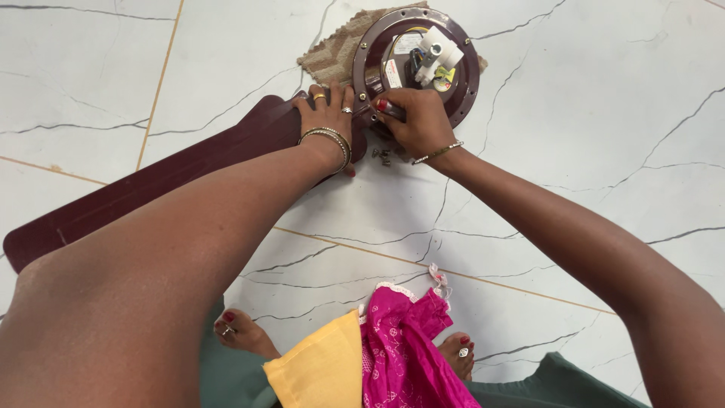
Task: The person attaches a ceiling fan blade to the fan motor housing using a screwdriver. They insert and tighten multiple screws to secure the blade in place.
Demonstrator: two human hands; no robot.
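Fan blade (pixel 151 185) is running lower-left from the motor housing (pixel 416 64); left hand (pixel 326 113) is pressing its root flat, right hand (pixel 415 121) is pinching the joint.

A white-and-red label (pixel 393 73) and a yellow label (pixel 445 76) sit inside the round motor housing (pixel 468 91).

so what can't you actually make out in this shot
Head view only:
- Where the dark maroon fan blade meets the round maroon motor housing: covered by the left hand and right hand.
- Whatever the right hand grips: hidden by its fingers.
- Small grey screws on the white marble floor: too small to count.
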